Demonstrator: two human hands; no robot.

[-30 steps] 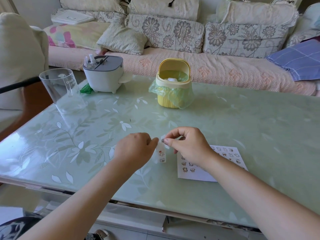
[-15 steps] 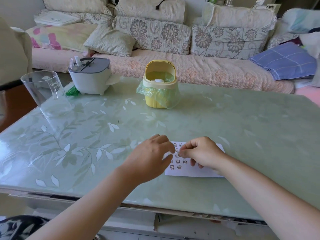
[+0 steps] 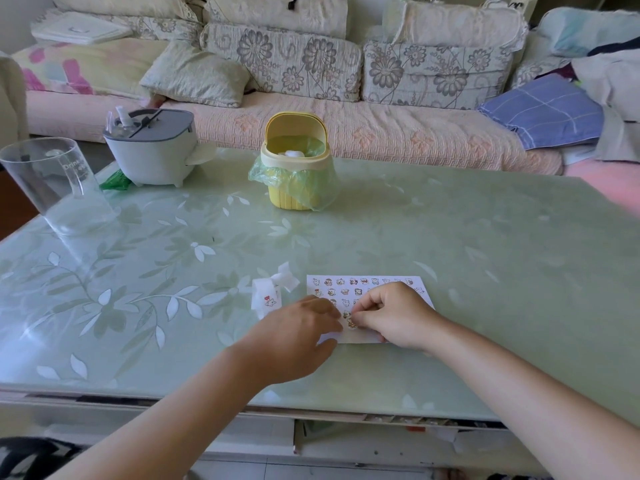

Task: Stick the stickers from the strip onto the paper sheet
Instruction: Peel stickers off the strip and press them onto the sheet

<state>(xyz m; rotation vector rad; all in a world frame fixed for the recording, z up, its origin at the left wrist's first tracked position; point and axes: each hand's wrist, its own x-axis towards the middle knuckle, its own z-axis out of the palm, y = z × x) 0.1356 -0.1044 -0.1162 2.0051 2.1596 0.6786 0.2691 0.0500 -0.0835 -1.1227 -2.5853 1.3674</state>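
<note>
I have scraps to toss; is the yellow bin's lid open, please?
Open: the lid stands upright behind the bin, and white scraps show inside its green liner.

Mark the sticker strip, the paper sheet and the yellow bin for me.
sticker strip (image 3: 265, 294): head view, middle of the white backing.
paper sheet (image 3: 363, 336): head view, bare near margin.
yellow bin (image 3: 296, 123): head view, raised lid.

Green glass table (image 3: 450, 271), paper sheet (image 3: 367, 284), strip (image 3: 268, 296), bin (image 3: 294, 181), cup (image 3: 59, 188)
</note>
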